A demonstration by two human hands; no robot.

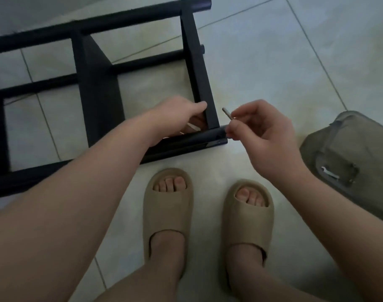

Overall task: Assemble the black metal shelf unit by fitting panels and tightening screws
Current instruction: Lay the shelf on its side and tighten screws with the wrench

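The black metal shelf unit [94,88] lies on its side on the pale tiled floor, filling the upper left. My left hand [182,114] reaches inside the frame and grips the end panel [199,68] near its lower corner. My right hand [260,129] is just right of that corner and pinches a small silver hex key [227,113], whose free end sticks up and to the left. The key's lower end is at the end of the front tube [208,138]; its tip is hidden by my fingers.
My two feet in tan slides [168,205] stand just below the shelf corner. A folded piece of grey-green cardboard packaging [356,162] lies at the right, with a small silver wrench [329,174] held under plastic on it.
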